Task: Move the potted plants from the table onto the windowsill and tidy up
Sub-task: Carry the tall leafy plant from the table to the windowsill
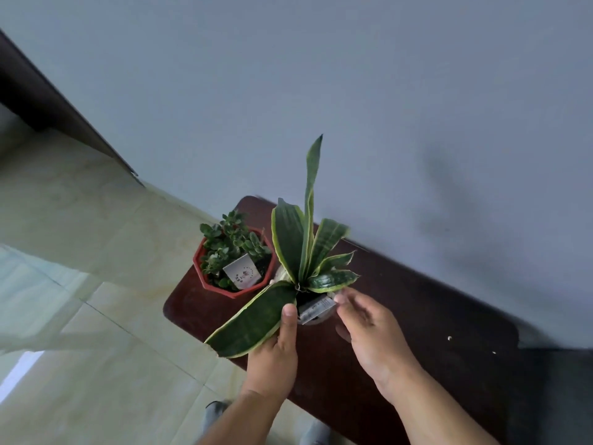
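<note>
In the head view, both hands cup a pale pot of stiff, yellow-edged green sword leaves on the dark wooden table, just right of a red octagonal pot of small-leaved succulents. The left hand presses the low leaf; the right hand pinches the rim tag. That leaf could crease, or the pot slip. The tallest blade points up and away.

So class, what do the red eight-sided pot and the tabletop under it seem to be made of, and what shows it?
Red pot: probably moulded plastic, judging by its even colour, thin rim and crisp octagonal edges; glazed ceramic is possible.
Tabletop: dark reddish-brown, likely varnished wood or wood veneer, with a dull sheen and rounded corners; no grain is clear enough to confirm.
</note>
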Tool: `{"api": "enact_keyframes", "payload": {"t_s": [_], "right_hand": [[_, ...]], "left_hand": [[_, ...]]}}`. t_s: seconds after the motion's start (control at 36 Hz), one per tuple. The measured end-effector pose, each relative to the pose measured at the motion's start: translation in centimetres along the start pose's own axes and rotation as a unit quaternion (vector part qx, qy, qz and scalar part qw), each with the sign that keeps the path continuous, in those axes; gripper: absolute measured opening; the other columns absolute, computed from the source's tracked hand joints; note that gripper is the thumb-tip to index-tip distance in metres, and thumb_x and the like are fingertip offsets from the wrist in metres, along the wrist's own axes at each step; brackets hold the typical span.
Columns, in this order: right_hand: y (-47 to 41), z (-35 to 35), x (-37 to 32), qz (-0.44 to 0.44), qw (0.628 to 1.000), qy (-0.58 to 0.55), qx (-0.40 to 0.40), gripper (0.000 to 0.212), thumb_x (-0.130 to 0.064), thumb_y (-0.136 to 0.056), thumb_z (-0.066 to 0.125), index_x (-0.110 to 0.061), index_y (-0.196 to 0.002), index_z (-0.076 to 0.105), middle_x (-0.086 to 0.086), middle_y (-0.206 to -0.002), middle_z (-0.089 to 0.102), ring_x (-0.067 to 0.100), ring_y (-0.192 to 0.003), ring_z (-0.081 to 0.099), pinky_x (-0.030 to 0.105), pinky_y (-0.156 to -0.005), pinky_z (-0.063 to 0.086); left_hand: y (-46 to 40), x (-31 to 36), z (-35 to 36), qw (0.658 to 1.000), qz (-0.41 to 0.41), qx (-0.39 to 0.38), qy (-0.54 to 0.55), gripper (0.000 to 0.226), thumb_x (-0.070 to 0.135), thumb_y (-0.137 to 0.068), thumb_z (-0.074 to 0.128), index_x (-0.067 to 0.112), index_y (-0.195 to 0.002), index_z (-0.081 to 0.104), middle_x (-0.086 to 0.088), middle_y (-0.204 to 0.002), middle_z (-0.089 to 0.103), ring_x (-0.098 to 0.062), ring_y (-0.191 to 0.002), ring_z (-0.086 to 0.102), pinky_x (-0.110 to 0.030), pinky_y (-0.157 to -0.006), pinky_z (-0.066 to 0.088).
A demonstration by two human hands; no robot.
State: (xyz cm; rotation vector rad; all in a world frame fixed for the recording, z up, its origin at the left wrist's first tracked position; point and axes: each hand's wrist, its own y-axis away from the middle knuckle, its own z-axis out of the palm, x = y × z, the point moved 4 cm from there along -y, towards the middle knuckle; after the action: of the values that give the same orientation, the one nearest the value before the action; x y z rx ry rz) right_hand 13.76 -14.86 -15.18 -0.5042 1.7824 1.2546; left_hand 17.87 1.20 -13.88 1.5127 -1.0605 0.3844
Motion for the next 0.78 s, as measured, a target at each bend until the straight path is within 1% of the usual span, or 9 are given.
{"api": "enact_keyframes", "payload": {"t_s": [0.08, 0.19, 0.31, 0.39, 0.44, 0.5, 0.56, 0.67, 0.78], "right_hand": [[2.8, 0.9, -4.6, -0.024, 0.999, 0.017, -0.015, 0.023, -0.035, -0.097, 0.066, -0.035, -0.119, 0.073, -0.019, -0.100, 0.077, 0.006, -0.100, 0.071, 0.045, -0.098, 0.058], [6.5, 4.0, -11.1, -0.060, 0.995, 0.042, -0.060, 0.022, -0.034, -0.098, 0.066, -0.032, -0.118, 0.072, -0.011, -0.104, 0.076, 0.013, -0.103, 0.072, 0.044, -0.095, 0.060], [8.7, 8.4, -15.9, -0.095, 0.989, 0.067, -0.092, 0.025, -0.040, -0.096, 0.066, -0.033, -0.120, 0.071, -0.015, -0.108, 0.076, 0.006, -0.103, 0.072, 0.042, -0.098, 0.058], [10.0, 12.3, -18.4, -0.121, 0.983, 0.080, -0.115, 0.026, -0.047, -0.094, 0.066, -0.035, -0.117, 0.072, -0.013, -0.108, 0.077, 0.011, -0.104, 0.073, 0.044, -0.099, 0.058], [11.2, 15.5, -19.9, -0.135, 0.978, 0.087, -0.134, 0.032, -0.056, -0.088, 0.068, -0.037, -0.114, 0.073, -0.014, -0.111, 0.076, 0.006, -0.105, 0.071, 0.041, -0.097, 0.058], [12.2, 18.8, -21.1, -0.146, 0.973, 0.089, -0.154, 0.040, -0.063, -0.084, 0.068, -0.038, -0.114, 0.073, -0.014, -0.112, 0.075, 0.002, -0.103, 0.067, 0.034, -0.094, 0.055], [13.2, 21.9, -21.8, -0.153, 0.970, 0.104, -0.159, 0.037, -0.059, -0.088, 0.066, -0.036, -0.116, 0.073, -0.016, -0.115, 0.075, 0.003, -0.110, 0.066, 0.035, -0.102, 0.053], [16.3, 31.1, -23.5, -0.169, 0.961, 0.122, -0.183, 0.028, -0.056, -0.092, 0.064, -0.038, -0.111, 0.075, -0.016, -0.111, 0.076, 0.010, -0.110, 0.069, 0.045, -0.102, 0.055], [20.0, 40.7, -25.0, -0.199, 0.946, 0.141, -0.213, 0.029, -0.057, -0.093, 0.062, -0.037, -0.109, 0.076, -0.016, -0.110, 0.076, 0.008, -0.111, 0.068, 0.044, -0.100, 0.057]], "left_hand": [[2.5, 2.5, -2.8, 0.999, 0.009, 0.026, 0.016, 0.091, 0.088, -0.071, 0.035, 0.030, -0.139, 0.055, 0.003, -0.143, 0.056, -0.020, -0.133, 0.052, -0.042, -0.121, 0.031], [5.5, 5.4, -8.3, 0.997, 0.026, 0.051, 0.044, 0.098, 0.102, -0.060, 0.035, 0.044, -0.138, 0.052, 0.012, -0.143, 0.055, -0.017, -0.131, 0.055, -0.042, -0.119, 0.035], [7.5, 7.9, -14.0, 0.991, 0.034, 0.087, 0.091, 0.076, 0.102, -0.057, 0.039, 0.051, -0.106, 0.067, 0.014, -0.134, 0.062, -0.015, -0.128, 0.058, -0.038, -0.116, 0.039], [9.1, 9.4, -18.3, 0.986, 0.053, 0.101, 0.123, 0.052, 0.094, -0.067, 0.043, 0.052, -0.082, 0.068, 0.026, -0.106, 0.068, -0.012, -0.115, 0.065, -0.036, -0.111, 0.044], [10.2, 10.3, -21.7, 0.976, 0.075, 0.114, 0.168, 0.040, 0.079, -0.074, 0.048, 0.045, -0.082, 0.067, 0.030, -0.090, 0.066, -0.006, -0.102, 0.068, -0.033, -0.104, 0.048], [10.7, 10.6, -24.9, 0.970, 0.096, 0.117, 0.193, 0.031, 0.070, -0.077, 0.048, 0.044, -0.086, 0.061, 0.031, -0.088, 0.063, -0.003, -0.096, 0.065, -0.029, -0.098, 0.048], [11.1, 10.4, -28.3, 0.962, 0.112, 0.122, 0.215, 0.022, 0.063, -0.080, 0.049, 0.045, -0.089, 0.059, 0.033, -0.085, 0.064, 0.003, -0.093, 0.061, -0.030, -0.099, 0.048], [11.5, 9.0, -37.9, 0.954, 0.146, 0.155, 0.211, 0.023, 0.061, -0.086, 0.049, 0.058, -0.075, 0.069, 0.039, -0.067, 0.064, 0.003, -0.080, 0.055, -0.046, -0.103, 0.050], [12.2, 6.7, -47.7, 0.939, 0.176, 0.179, 0.233, 0.021, 0.063, -0.085, 0.051, 0.056, -0.082, 0.071, 0.034, -0.080, 0.071, 0.005, -0.090, 0.062, -0.045, -0.103, 0.051]]}}
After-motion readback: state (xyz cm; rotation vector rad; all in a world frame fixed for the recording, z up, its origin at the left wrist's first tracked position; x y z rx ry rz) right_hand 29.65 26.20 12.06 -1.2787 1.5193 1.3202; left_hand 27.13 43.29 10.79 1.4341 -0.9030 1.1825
